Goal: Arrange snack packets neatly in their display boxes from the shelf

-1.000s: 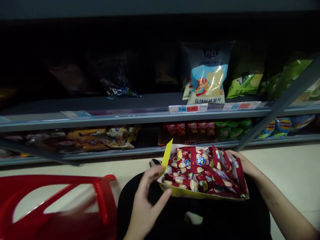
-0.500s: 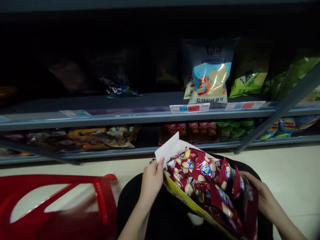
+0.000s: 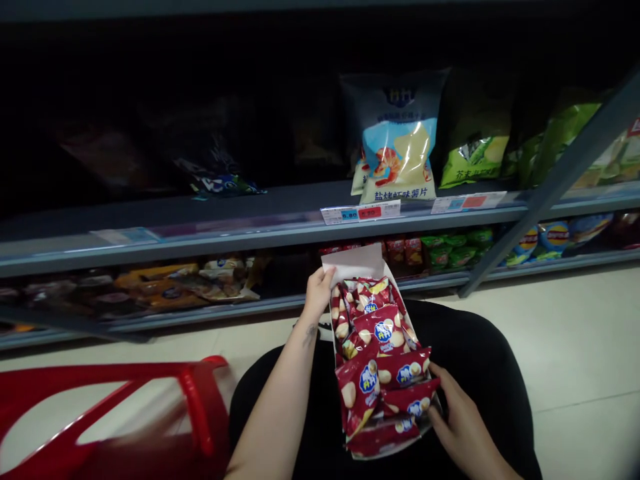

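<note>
An open cardboard box (image 3: 354,265) with a raised white flap lies over my lap, its far end pointing at the shelf. Dark red snack packets (image 3: 384,333) printed with nuts fill it, some sticking up above the rim at the near end. My left hand (image 3: 319,293) grips the far left corner by the flap, thumb on the inside. At the near right side, my right hand (image 3: 457,417) holds the box's edge beside the packets; some of its fingers are hidden behind them.
A red plastic basket or cart frame (image 3: 200,407) stands to my left. Ahead, a grey shelf (image 3: 280,207) carries a shrimp-flavour chip bag (image 3: 400,147) and green bags (image 3: 475,160). The lower shelf holds small red and green packets (image 3: 457,250). A slanted metal brace (image 3: 540,187) crosses at right.
The box has turned so its far end points more directly at the shelf, and it has shifted left. My right hand has moved left and down with it. The view has swung slightly right.
</note>
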The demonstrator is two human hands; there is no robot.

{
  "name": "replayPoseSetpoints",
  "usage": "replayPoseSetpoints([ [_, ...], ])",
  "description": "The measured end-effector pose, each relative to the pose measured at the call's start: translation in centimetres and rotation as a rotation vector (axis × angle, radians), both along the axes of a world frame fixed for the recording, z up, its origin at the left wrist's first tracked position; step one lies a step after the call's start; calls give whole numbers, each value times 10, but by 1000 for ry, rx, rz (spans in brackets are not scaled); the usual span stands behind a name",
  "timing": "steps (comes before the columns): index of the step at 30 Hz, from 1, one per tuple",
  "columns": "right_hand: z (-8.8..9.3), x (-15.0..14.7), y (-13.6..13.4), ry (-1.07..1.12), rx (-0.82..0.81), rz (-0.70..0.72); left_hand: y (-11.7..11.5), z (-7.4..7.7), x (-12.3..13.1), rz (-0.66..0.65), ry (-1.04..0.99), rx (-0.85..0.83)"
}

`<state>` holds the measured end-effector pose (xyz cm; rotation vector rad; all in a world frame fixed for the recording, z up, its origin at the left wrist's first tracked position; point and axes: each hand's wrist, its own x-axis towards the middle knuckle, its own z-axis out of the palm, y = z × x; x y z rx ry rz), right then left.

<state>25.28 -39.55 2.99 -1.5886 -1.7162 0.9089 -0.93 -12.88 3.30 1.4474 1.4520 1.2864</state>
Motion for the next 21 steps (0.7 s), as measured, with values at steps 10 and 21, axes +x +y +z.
replayPoseSetpoints([
  [10, 45, 44, 24, -39, -265, 255, -27, 21, -4, 95, 245, 14],
  [21, 100, -43, 219, -599, 130, 454, -33, 67, 20, -286, 752, 24],
])
